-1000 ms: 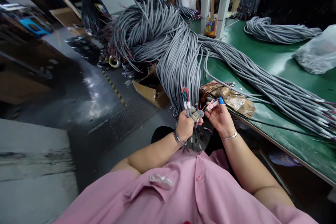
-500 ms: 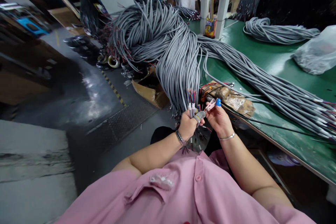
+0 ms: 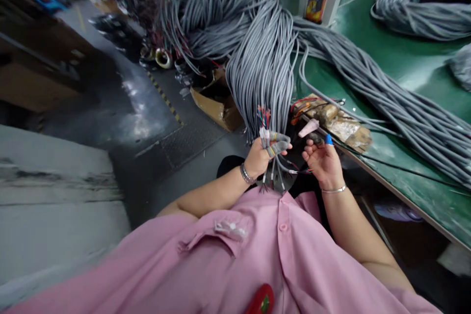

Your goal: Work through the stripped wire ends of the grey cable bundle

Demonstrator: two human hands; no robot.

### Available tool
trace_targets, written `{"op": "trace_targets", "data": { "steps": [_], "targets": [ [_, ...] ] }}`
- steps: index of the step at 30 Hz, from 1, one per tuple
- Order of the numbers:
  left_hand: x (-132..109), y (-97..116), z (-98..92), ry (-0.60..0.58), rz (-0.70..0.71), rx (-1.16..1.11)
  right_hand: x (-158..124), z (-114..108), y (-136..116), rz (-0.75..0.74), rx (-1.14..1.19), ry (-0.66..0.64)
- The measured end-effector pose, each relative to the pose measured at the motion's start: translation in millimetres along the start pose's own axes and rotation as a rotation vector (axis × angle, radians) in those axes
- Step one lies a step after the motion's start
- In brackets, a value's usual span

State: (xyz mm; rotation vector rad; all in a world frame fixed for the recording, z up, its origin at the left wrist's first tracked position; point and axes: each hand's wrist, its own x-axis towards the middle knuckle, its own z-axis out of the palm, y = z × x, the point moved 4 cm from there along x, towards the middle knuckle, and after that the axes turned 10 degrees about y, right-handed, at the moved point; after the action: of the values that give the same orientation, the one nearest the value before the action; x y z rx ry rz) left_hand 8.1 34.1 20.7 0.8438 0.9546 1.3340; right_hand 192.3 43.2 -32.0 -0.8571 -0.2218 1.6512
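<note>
Cables [image 3: 263, 68], grey and thickly bundled, hang over the edge of the green desk [image 3: 386, 73] down toward the lap. A few of their ends are gripped upright in the left hand [image 3: 263, 154], with coloured wires [image 3: 263, 117] sticking out above. That hand is raised before the chest, fingers closed tight. The right hand [image 3: 324, 161] is held just beside it, palm up and half curled; a pink piece [image 3: 308, 128] is pinched at its fingertips, and a blue cap [image 3: 328, 140] is worn on one finger.
</note>
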Motion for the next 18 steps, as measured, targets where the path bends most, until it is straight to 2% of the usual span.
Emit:
{"op": "trace_targets", "data": {
  "steps": [7,13,18],
  "targets": [
    [0.2,12.0,-14.3,0.019,0.025,-0.022,-18.8,-9.1,-1.6,0.014,-0.081,0.005],
    [-4.6,17.2,-20.8,-0.004,0.051,-0.052,-34.1,-16.8,-15.0,-0.029,-0.127,0.02],
    [-7.0,21.3,-23.1,-0.011,0.009,-0.033,-53.3,-21.4,-25.3,-0.059,-0.151,0.072]
  ]
}}
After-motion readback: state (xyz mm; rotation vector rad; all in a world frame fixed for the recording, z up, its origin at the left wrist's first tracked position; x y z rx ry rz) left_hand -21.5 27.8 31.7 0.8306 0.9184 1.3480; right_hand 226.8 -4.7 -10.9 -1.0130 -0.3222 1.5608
